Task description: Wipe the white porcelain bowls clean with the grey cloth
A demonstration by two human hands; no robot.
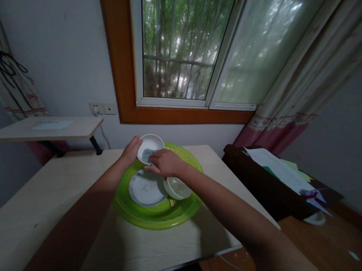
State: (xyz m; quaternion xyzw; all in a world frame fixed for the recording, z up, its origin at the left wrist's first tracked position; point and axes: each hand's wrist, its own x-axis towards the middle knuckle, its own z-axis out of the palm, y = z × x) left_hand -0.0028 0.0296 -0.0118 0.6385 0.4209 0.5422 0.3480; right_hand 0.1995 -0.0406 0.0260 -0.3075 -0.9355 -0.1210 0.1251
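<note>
Two hands help: the left hand [133, 150] grips the white bowl [150, 141] at the back of the green tray [160, 223] and should hold firm while the right hand [167, 161], clutching a gray cloth [147, 155], rubs inside.

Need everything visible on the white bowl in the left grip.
The white bowl is round, smooth and ceramic-looking, with a plain interior. It is tilted, open side toward the camera, at the far side of the green tray. The left grip holds its left rim. The right grip overlaps its lower right edge, with what looks like a grayish cloth inside the bowl. Its underside is hidden; whether it touches the tray is unclear.
</note>
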